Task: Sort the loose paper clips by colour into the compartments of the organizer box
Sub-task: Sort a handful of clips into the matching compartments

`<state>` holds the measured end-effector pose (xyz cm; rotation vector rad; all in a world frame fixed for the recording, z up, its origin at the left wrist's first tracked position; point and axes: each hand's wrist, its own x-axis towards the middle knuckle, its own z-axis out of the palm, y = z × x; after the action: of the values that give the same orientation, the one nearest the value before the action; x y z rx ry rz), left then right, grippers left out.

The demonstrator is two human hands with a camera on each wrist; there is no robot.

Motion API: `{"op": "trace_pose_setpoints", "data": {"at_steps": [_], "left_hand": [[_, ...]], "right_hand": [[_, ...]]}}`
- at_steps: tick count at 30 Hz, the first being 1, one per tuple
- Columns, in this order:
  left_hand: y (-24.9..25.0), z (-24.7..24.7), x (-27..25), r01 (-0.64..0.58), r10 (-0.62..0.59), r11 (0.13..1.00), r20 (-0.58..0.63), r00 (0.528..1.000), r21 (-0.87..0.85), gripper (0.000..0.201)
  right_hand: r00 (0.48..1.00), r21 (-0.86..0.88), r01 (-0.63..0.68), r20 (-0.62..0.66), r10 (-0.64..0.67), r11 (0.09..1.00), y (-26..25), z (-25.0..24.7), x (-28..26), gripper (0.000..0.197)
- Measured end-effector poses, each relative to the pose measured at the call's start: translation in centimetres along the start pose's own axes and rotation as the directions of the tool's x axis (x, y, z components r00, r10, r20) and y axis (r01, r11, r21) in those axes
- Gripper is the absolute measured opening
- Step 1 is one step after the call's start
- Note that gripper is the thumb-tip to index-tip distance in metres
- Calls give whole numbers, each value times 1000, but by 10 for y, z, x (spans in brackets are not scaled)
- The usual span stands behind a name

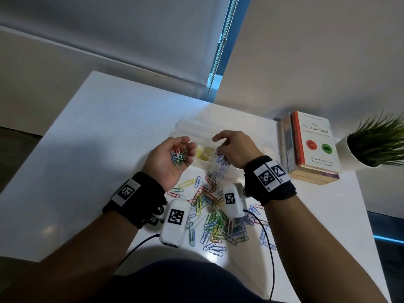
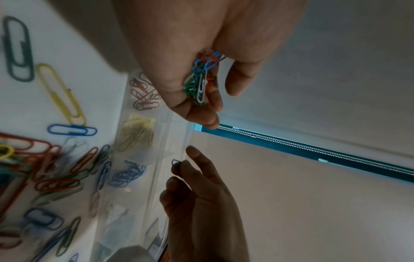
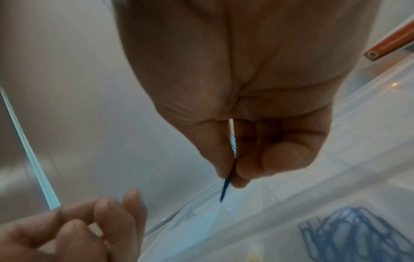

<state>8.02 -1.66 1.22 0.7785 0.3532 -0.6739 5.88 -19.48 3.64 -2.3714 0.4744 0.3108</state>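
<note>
Cupping a small bunch of mixed clips (image 1: 178,157), the left hand (image 1: 172,158) lies palm up over the white table (image 1: 91,132), its fingers curled loosely round them; the left wrist view shows red, blue, green and white ones in the palm. Just right of it sits the clear organizer (image 1: 196,130), partly hidden by both hands. One compartment holds yellow clips (image 1: 204,154), the next to the right holds blue clips (image 1: 223,164), and the left wrist view shows a red lot (image 2: 145,95) in the compartment on the yellow's other side. Above the blue compartment the right hand (image 1: 235,149) pinches one dark blue clip (image 3: 225,189) between thumb and forefinger, the other fingers curled; the clip hangs clear of the box. Nearer the person, between the two wrists, the loose pile (image 1: 215,215) of many colours is spread on the table. Well to the right a stack of books (image 1: 310,147) stands beside a potted plant (image 1: 376,143) at the table's edge.
</note>
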Motion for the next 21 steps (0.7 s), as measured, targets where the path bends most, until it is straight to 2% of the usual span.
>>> {"op": "trace_pose_setpoints", "data": {"at_steps": [3, 5, 8, 11, 13, 15, 16, 18, 21], "left_hand": [[0, 2, 0, 23, -21, 999, 44, 999, -46, 24], [0, 4, 0, 54, -48, 996, 92, 995, -67, 28], [-2, 7, -1, 108, -94, 991, 163, 982, -73, 38], [-4, 11, -2, 145, -128, 986, 185, 974, -82, 44], [-4, 12, -2, 159, -142, 984, 188, 972, -78, 46], [-6, 13, -3, 163, -147, 984, 183, 972, -72, 46], [-6, 15, -3, 159, -143, 984, 177, 974, -78, 46], [-9, 17, -4, 152, -132, 981, 164, 978, -118, 44], [-12, 20, -5, 148, -131, 981, 138, 982, -124, 41]], "right_hand": [[992, 88, -15, -121, 26, 996, 12, -7, -4, 18], [983, 67, -34, -175, 46, 997, 20, -10, -7, 15], [986, -35, -54, -163, 47, 998, 25, -9, -12, 6], [981, -31, -69, -185, 62, 997, 26, -7, -16, 4], [963, 21, -12, -269, 17, 1000, 21, -8, -22, 7], [941, 72, 105, -329, -76, 992, 8, -8, -34, 7], [941, 84, 158, -316, -124, 984, -1, -6, -40, 7], [959, 94, 217, -205, -194, 972, -16, 1, -51, 13], [966, -14, 241, -88, -241, 970, -26, 13, -57, 26]]}}
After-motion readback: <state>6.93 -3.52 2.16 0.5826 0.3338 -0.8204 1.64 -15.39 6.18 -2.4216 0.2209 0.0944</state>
